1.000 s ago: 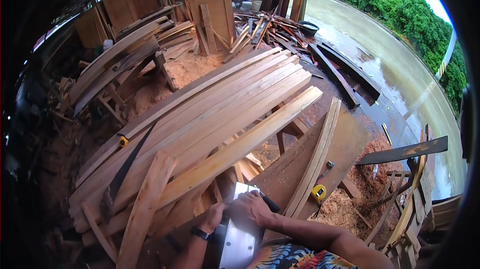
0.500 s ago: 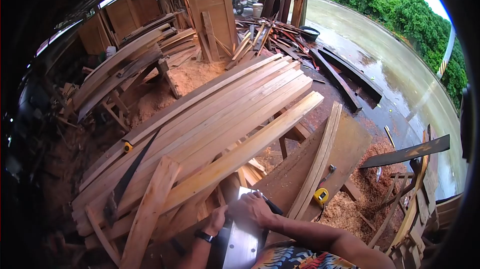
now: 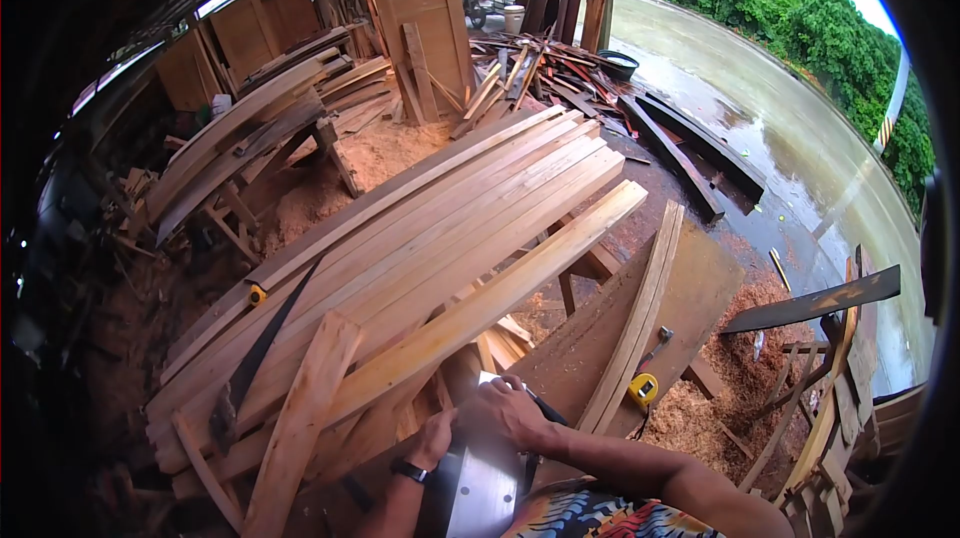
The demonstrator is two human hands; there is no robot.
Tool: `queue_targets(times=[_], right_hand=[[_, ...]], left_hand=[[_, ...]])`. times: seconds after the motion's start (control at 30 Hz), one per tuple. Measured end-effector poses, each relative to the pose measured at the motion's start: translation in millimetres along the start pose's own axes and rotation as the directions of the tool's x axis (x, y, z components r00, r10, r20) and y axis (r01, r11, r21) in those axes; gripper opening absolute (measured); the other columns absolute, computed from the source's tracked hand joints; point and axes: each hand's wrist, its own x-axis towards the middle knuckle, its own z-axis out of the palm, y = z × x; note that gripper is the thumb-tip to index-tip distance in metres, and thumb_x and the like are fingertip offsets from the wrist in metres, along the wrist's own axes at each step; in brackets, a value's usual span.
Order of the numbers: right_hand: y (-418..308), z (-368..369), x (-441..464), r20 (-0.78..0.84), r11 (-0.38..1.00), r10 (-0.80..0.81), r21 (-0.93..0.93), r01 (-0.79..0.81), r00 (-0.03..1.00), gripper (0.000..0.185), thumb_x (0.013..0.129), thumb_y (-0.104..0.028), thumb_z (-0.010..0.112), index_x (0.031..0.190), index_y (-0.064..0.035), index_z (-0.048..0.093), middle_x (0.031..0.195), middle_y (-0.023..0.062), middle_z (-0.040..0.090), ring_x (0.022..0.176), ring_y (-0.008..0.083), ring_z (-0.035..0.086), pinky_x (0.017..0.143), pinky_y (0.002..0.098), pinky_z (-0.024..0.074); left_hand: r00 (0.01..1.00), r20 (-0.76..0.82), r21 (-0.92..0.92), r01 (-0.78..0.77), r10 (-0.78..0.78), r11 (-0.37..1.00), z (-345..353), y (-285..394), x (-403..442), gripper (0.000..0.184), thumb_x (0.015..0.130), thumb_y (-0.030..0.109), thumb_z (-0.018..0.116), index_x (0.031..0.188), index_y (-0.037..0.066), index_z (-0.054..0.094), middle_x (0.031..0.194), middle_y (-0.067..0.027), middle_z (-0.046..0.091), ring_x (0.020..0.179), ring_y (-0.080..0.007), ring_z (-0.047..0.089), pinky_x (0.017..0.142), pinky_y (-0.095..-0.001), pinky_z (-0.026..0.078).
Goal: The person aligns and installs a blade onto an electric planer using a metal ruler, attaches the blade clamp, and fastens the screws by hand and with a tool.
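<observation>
Close to my body at the bottom centre lies a flat silvery metal plate (image 3: pixel 482 498) with round holes or screws. My right hand (image 3: pixel 508 416) is bent over its far end, beside a dark bar. My left hand (image 3: pixel 433 440), with a dark watch at the wrist, is closed at the plate's left edge. The space between the hands is blurred, so what the fingers hold cannot be made out. Long planed boards (image 3: pixel 420 228) lie side by side beyond them.
To the right are a yellow tape measure (image 3: pixel 643 389), a hammer-like tool (image 3: pixel 657 340) and a narrow board (image 3: pixel 640 308). A dark handsaw (image 3: pixel 262 348) and another tape measure (image 3: pixel 257 295) rest on the boards. Scrap wood (image 3: pixel 540 68) is heaped behind.
The view has shifted slightly since a second ago. Both hands stay at the plate, with my right hand a little differently bent and the blur between them still there.
</observation>
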Motion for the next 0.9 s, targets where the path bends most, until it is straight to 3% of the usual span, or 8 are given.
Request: queue_targets(times=[0.1,0.3,0.4,0.5,0.6,0.7,0.83,0.9], right_hand=[[3,5,-1,0.014,0.998,-0.062,-0.015,0.062,0.998,0.032,0.088,-0.025,0.061,0.116,-0.0099,0.066,0.111,0.0136,0.057,0.116,0.0296,0.055,0.11,0.0488,0.0362],[0,3,6,0.106,0.999,-0.023,-0.045,0.028,0.994,0.036,0.085,-0.026,0.064,0.118,-0.0098,0.068,0.113,0.0137,0.055,0.121,0.0299,0.052,0.114,0.0486,0.0336],[-1,4,9,0.035,0.998,-0.054,-0.038,0.055,0.998,0.032,0.086,-0.026,0.064,0.114,-0.0115,0.07,0.11,0.0125,0.055,0.118,0.029,0.052,0.114,0.0487,0.0336],[3,5,10,0.047,0.996,-0.084,0.014,0.083,0.995,0.029,0.087,-0.027,0.065,0.111,-0.0123,0.07,0.108,0.0122,0.056,0.116,0.0286,0.053,0.112,0.0485,0.0342],[-6,-5,17,0.153,1.0,-0.02,0.001,0.02,0.988,0.023,0.087,-0.025,0.066,0.106,-0.0134,0.07,0.11,0.0126,0.057,0.117,0.0287,0.053,0.11,0.0481,0.0343],[1,14,16,0.033,0.992,-0.005,-0.128,0.009,0.999,0.015,0.088,-0.026,0.064,0.096,-0.016,0.073,0.109,0.0127,0.058,0.117,0.0282,0.053,0.11,0.048,0.0338],[7,19,20,0.004,0.997,-0.067,0.035,0.066,0.998,0.018,0.087,-0.029,0.064,0.092,-0.0167,0.076,0.109,0.0135,0.059,0.118,0.0295,0.053,0.112,0.0504,0.0324],[-11,-9,28,0.147,1.0,0.004,0.028,-0.008,0.989,0.026,0.085,-0.036,0.062,0.089,-0.0157,0.078,0.11,0.0143,0.062,0.12,0.0321,0.054,0.113,0.0566,0.0291]], left_hand=[[1.0,-0.017,0.168,-0.011,0.015,0.986,0,11,-4,0.048,0.109,0.03,0.041,0.118,-0.005,0.072,0.113,-0.0091,0.076,0.105,-0.0163,0.068,0.095,-0.0306,0.05],[0.999,-0.05,0.207,0.002,0.009,0.978,-6,14,-5,0.046,0.108,0.03,0.043,0.118,-0.007,0.069,0.118,-0.0242,0.073,0.111,-0.0349,0.069,0.096,-0.0401,0.051],[0.964,-0.037,0.555,-0.198,0.262,0.808,-10,31,-19,0.041,0.106,0.028,0.047,0.118,-0.005,0.068,0.117,-0.0257,0.071,0.111,-0.0411,0.067,0.097,-0.0453,0.052],[0.96,-0.191,0.503,-0.084,0.205,0.86,1,62,-45,0.034,0.102,0.023,0.055,0.12,-0.003,0.068,0.117,-0.0266,0.07,0.111,-0.0449,0.065,0.098,-0.0499,0.052],[0.937,-0.091,0.589,-0.222,0.337,0.777,-3,55,-57,0.035,0.098,0.019,0.06,0.126,-0.001,0.066,0.119,-0.0275,0.068,0.112,-0.0455,0.065,0.099,-0.05,0.052],[0.937,-0.044,0.59,-0.255,0.346,0.766,-2,69,-79,0.039,0.096,0.02,0.065,0.127,-0.004,0.065,0.121,-0.0301,0.068,0.118,-0.0444,0.064,0.101,-0.049,0.051],[0.949,-0.065,0.626,-0.2,0.307,0.753,6,88,-101,0.061,0.092,0.032,0.073,0.137,-0.006,0.056,0.13,-0.0321,0.063,0.125,-0.0469,0.06,0.106,-0.0495,0.048],[0.944,-0.025,0.661,-0.231,0.329,0.713,9,78,-106,0.077,0.088,0.039,0.079,0.143,-0.006,0.05,0.135,-0.0338,0.06,0.129,-0.0476,0.057,0.11,-0.0495,0.046]])
